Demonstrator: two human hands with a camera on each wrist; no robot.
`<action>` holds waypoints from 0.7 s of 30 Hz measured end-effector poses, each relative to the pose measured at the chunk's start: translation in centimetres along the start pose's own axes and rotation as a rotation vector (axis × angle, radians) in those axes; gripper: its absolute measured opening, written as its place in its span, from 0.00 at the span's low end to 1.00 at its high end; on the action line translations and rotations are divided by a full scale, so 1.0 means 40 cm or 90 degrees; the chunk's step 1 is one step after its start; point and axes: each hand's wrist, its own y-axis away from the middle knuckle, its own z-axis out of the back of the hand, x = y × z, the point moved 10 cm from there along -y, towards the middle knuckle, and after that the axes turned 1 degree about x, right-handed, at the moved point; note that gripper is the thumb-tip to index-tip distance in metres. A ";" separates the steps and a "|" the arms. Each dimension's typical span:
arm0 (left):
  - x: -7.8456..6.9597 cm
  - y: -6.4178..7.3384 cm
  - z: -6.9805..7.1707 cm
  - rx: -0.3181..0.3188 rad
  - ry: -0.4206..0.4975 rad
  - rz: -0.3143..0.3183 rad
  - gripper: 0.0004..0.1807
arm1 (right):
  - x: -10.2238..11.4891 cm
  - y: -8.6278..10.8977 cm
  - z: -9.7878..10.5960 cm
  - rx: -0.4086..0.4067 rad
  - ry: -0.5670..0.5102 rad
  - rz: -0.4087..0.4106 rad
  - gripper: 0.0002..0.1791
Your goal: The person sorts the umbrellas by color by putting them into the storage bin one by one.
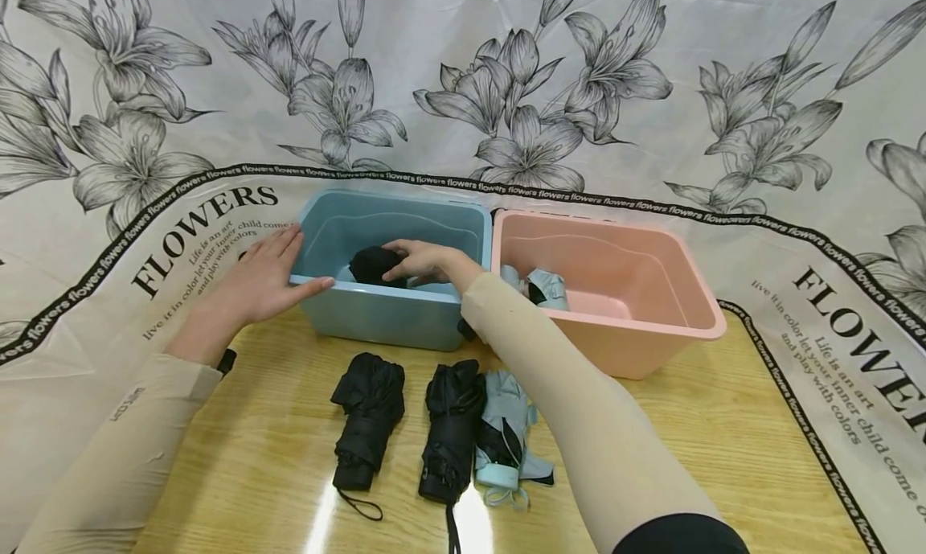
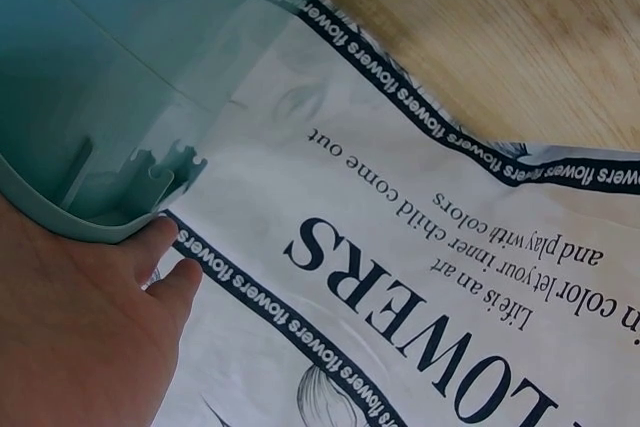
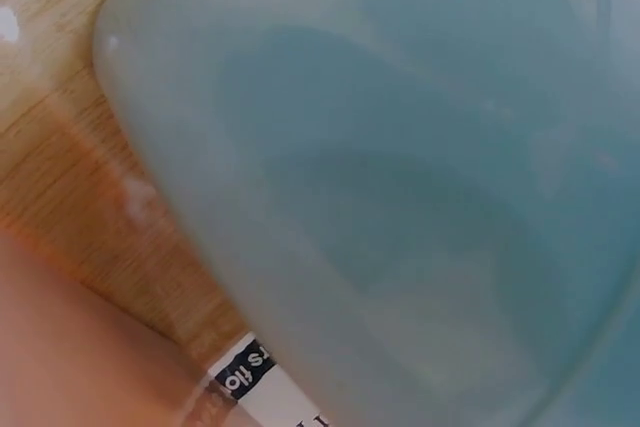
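Black umbrella, pinched by right hand, was inside blue bin; left hand, fingers straight, rested on its rim.

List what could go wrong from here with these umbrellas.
1. The right grip hides part of the black umbrella in the blue bin; a slip might go unnoticed.
2. On the wooden table, another black umbrella lies close beside the pale blue umbrella; lifting one may drag the other.
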 end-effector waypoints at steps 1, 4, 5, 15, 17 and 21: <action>-0.003 -0.001 0.002 -0.001 -0.001 -0.001 0.59 | -0.001 0.003 -0.003 0.009 0.005 0.000 0.42; -0.011 -0.003 0.005 -0.002 -0.001 -0.006 0.59 | -0.004 0.012 -0.004 0.017 0.019 -0.002 0.42; -0.013 -0.004 0.004 0.000 0.000 -0.006 0.59 | -0.005 0.014 -0.003 0.015 0.026 -0.002 0.42; -0.017 -0.005 -0.007 -0.006 -0.002 -0.016 0.59 | -0.002 0.050 0.020 -0.042 0.052 0.034 0.40; -0.012 -0.004 -0.008 -0.008 -0.004 -0.015 0.59 | 0.009 0.067 0.021 -0.048 0.042 0.052 0.41; -0.003 -0.004 -0.006 -0.014 -0.006 -0.014 0.59 | 0.037 0.112 0.027 -0.074 0.011 0.101 0.39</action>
